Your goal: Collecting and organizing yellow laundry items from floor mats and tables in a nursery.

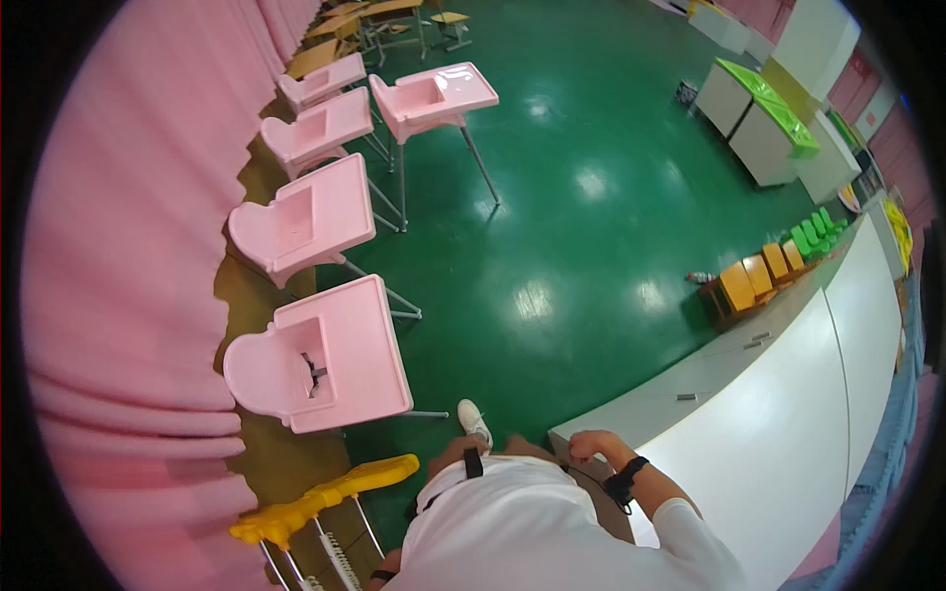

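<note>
My right hand [588, 445] is held in front of my waist, beside the near corner of a long white cabinet [749, 424]. Its fingers are curled in, and nothing shows in them. A black band [626, 483] with a thin dark cable circles that wrist. Of my left arm only a sliver with a dark band [382, 574] appears at the lower edge; the hand itself is out of the picture. Closest on that side is a yellow moulded bar [325, 500] on metal legs. A pink high chair [350, 355] with a dark strap in its seat stands ahead to the left.
Several more pink high chairs [340, 212] line the pink curtain [128, 256]. One high chair [463, 89] stands out on the green floor [552, 246]. Small wooden seats [737, 286] and green chairs [818, 234] are at the right, beyond them a green-topped cabinet [759, 118]. Wooden desks [389, 12] stand far back.
</note>
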`<state>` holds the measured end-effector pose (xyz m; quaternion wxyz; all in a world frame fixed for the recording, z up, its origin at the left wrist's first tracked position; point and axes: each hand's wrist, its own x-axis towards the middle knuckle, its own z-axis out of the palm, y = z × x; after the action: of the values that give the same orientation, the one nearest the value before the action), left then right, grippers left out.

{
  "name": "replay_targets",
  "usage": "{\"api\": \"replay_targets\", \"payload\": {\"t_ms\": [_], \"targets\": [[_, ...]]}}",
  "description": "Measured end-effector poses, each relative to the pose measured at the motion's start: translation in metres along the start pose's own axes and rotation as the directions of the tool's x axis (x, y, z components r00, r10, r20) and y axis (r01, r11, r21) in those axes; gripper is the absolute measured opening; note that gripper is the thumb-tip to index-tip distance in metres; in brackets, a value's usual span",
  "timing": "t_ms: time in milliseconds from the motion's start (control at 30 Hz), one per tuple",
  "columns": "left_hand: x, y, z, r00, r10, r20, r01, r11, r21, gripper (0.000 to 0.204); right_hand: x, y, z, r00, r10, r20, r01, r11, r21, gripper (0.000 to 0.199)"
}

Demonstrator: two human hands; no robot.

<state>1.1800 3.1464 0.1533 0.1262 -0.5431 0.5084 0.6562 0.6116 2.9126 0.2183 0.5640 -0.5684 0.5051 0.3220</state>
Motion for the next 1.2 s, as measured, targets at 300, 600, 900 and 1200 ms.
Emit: {"api": "replay_targets", "payload": {"t_ms": [300,600,900,1200], "targets": [[-0.032,0.193,-0.149,0.989,-0.147,-0.004,0.146,0.978,0.146,0.041,-0.097,-0.039,0.03,0.9,-0.263,0.348,-0.263,0.311,0.914,0.048],[0.025,0.356,-0.228,0.974,-0.223,0.035,0.21,0.952,0.223,0.041,-0.127,-0.001,-0.033,0.932,-0.272,0.239,-0.209,0.137,0.968,0.048],[0.109,0.528,-0.268,0.956,-0.287,0.064,0.271,0.944,0.189,0.041,-0.151,0.079,-0.187,0.955,-0.215,0.204,-0.172,0.158,0.972,0.047],[0.218,0.676,-0.373,0.952,-0.296,0.08,0.274,0.938,0.21,0.041,-0.132,0.13,-0.37,0.956,-0.202,0.211,-0.176,0.176,0.968,0.047]]}}
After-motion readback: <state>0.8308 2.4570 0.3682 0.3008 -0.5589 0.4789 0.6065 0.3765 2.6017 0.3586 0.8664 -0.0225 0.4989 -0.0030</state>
